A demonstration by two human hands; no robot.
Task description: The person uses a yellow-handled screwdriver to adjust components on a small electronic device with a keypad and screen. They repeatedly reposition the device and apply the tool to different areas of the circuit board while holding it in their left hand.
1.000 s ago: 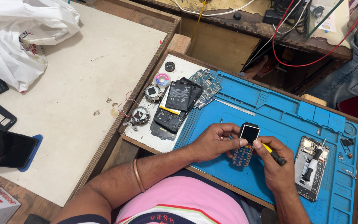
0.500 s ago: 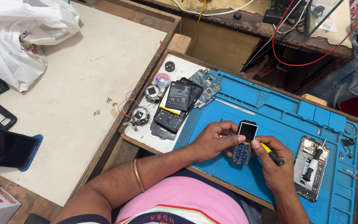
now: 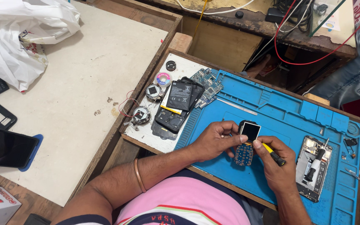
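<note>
Now I see the blue mat (image 3: 271,112); near its front edge my left hand (image 3: 215,139) pinches the small phone board (image 3: 246,143), my right hand (image 3: 273,166) clasps a yellow screwdriver (image 3: 273,153) against it. Barely anything has shifted since before.

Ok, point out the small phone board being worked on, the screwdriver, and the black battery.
phone board (image 3: 244,153), head view, blue keypad section.
screwdriver (image 3: 276,157), head view, black handle.
battery (image 3: 181,96), head view, middle of its face.
</note>
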